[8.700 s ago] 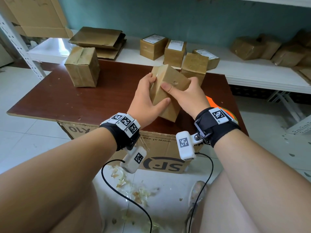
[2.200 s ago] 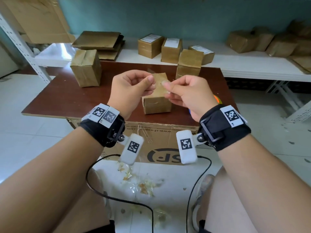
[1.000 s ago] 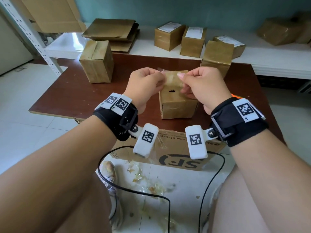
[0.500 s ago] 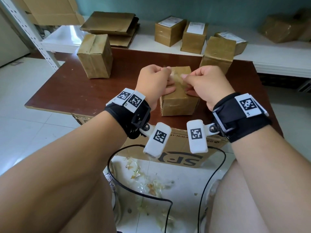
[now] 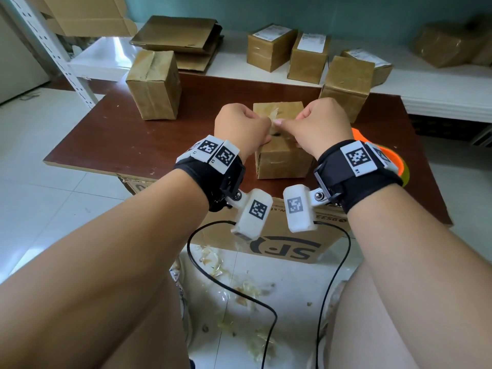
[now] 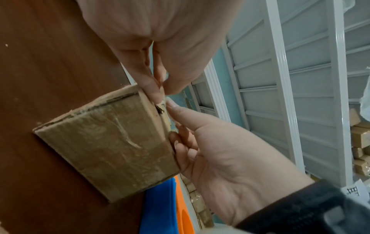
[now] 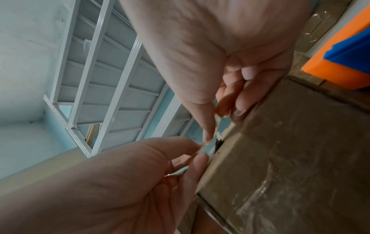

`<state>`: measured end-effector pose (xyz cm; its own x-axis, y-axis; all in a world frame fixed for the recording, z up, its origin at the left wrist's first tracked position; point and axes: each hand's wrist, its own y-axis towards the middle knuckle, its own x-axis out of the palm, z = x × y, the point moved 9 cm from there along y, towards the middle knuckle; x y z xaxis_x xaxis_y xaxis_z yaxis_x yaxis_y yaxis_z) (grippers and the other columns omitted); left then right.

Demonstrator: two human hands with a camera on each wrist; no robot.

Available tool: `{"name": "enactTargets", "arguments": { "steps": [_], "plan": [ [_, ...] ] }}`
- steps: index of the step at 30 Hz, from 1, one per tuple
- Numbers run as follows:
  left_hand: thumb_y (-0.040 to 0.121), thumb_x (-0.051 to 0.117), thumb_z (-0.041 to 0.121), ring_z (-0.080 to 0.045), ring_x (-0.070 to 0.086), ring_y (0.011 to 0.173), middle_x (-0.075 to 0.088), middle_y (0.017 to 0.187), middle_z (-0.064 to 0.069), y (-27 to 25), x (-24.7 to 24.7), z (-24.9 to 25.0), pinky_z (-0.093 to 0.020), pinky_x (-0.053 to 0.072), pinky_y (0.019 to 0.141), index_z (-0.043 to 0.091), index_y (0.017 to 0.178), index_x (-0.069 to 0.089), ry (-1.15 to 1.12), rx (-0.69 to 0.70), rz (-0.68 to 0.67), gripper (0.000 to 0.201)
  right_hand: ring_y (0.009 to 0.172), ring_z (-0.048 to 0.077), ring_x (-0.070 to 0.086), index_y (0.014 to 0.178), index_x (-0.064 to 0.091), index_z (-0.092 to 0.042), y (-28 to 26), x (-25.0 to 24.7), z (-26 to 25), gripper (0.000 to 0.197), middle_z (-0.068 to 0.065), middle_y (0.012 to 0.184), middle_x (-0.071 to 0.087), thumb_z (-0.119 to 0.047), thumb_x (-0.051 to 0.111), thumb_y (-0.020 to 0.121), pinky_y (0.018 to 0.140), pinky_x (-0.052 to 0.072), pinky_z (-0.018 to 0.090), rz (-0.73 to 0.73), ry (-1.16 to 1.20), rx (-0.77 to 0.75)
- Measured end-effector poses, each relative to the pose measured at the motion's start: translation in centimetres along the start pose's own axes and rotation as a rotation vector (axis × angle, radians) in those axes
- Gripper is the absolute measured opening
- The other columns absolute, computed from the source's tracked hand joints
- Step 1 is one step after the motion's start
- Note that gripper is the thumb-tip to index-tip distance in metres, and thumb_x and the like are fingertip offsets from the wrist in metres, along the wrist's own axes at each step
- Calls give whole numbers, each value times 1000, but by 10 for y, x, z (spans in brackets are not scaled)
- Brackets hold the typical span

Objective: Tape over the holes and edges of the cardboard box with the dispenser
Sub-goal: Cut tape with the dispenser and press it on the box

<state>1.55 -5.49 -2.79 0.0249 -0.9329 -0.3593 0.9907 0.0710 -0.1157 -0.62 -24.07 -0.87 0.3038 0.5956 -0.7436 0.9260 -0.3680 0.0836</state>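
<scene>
My left hand and right hand each pinch one end of a short tape strip, stretched flat just above the hole in the cardboard box on the table, so it should land smooth.

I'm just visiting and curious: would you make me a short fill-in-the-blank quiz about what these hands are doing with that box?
1. Both hands, left hand and right hand, pinch a strip of clear ____ .
2. The strip is held over a dark ____ in the cardboard box.
3. That box stands on a brown ____ .
4. The orange and blue dispenser lies by the person's ____ wrist.

Missing words: tape; hole; table; right
</scene>
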Motion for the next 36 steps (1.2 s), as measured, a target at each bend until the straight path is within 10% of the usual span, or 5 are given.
{"name": "enactTargets", "arguments": {
  "steps": [10, 21, 36],
  "plan": [
    [95, 70, 12, 4, 54, 33, 54, 35, 15, 1, 5, -2, -11, 40, 40, 20, 67, 53, 53, -63, -75, 34, 84, 23, 70, 84, 77, -9, 8, 1, 3, 53, 5, 80, 71, -61, 87, 77, 75, 57, 33, -33, -73, 38],
    [88, 76, 12, -13, 75, 68, 68, 50, 6, 8, 7, -15, -38, 65, 91, 17, 65, 62, -43, -109, -65, 28, 82, 27, 74, 79, 77, -11, 4, 5, -1, 49, 7, 78, 74, -60, 84, 82, 83, 63, 43, -36, -147, -5],
    [89, 75, 20, -23, 58, 55, 62, 60, -6, 11, 11, -24, -33, 52, 62, 17, 66, 65, -30, -84, -114, 25, 101, 27, 60, 118, 61, -12, -9, 2, 3, 65, 6, 112, 65, -65, 78, 85, 76, 43, 38, 29, -231, -13]
  ]
}}
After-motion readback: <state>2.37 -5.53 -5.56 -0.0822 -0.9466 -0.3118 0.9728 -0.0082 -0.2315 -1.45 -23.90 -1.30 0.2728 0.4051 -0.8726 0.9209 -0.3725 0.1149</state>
